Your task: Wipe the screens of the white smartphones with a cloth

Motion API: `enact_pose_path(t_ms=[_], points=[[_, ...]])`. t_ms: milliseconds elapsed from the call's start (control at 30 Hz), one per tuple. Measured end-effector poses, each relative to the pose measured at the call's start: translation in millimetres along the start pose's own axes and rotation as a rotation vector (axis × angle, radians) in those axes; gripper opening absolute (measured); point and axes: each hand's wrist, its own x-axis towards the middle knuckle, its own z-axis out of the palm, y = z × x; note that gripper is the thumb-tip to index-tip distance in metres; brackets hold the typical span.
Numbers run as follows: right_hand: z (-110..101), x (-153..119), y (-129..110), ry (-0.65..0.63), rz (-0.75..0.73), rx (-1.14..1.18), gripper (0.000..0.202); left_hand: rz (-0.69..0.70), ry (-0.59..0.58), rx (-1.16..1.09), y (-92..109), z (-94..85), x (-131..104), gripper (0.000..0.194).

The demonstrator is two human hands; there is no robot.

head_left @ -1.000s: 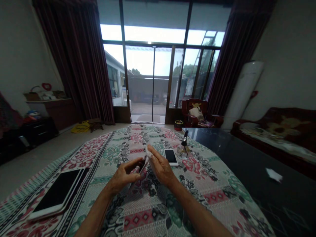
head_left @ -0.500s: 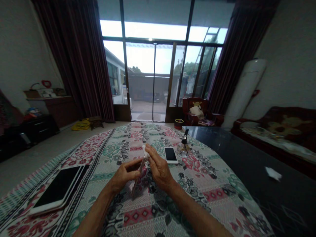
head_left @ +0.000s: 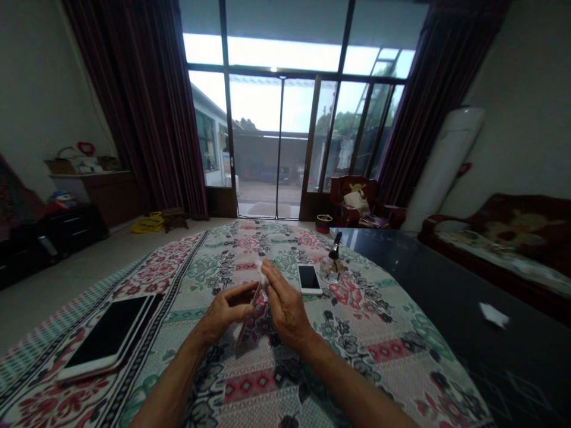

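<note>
Over the middle of the table, my left hand (head_left: 226, 310) grips a thin, pinkish phone (head_left: 244, 330) between thumb and fingers. The phone stands tilted and shows nearly edge-on, so its faces are mostly hidden. My right hand (head_left: 285, 303) is closed around a white tissue (head_left: 261, 272), pressing it against the upper right side of the phone. Just beyond that hand lies a white smartphone (head_left: 309, 279) with a dark screen. Beside it stands a clear spray bottle (head_left: 332, 267) with a black nozzle and a little liquid inside.
White tablets (head_left: 107, 336), apparently stacked, lie at the left on the flowered tablecloth (head_left: 357, 356). A crumpled white tissue (head_left: 493, 315) rests on the dark tabletop (head_left: 450, 291) to the right. Beyond are a wooden chair (head_left: 357, 205), a sofa (head_left: 513, 226) and glass doors (head_left: 276, 148).
The tissue and my right hand have shifted very slightly against the phone. My left hand keeps its grip. The whole view has moved a little.
</note>
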Motion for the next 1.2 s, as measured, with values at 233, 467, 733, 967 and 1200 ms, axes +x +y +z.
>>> enact_pose_path(t_ms=[233,467,733,967,1200], points=[[1,-4,7,-0.035,-0.163,-0.086,0.058,0.003,0.052,0.132,5,6.1,0,0.059],[-15,3,20,-0.072,-0.064,-0.075,0.062,-0.052,0.074,0.100,8,16.4,0,0.063],[-2,-6,9,-0.109,-0.175,-0.141,0.059,-0.032,0.098,0.139,14,13.4,0,0.055],[-6,-4,17,-0.126,-0.154,-0.147,0.057,-0.020,0.070,0.157,15,21.9,-1,0.050],[-13,1,23,-0.067,-0.042,-0.112,0.055,-0.110,0.122,0.113,15,28.5,-1,0.057]])
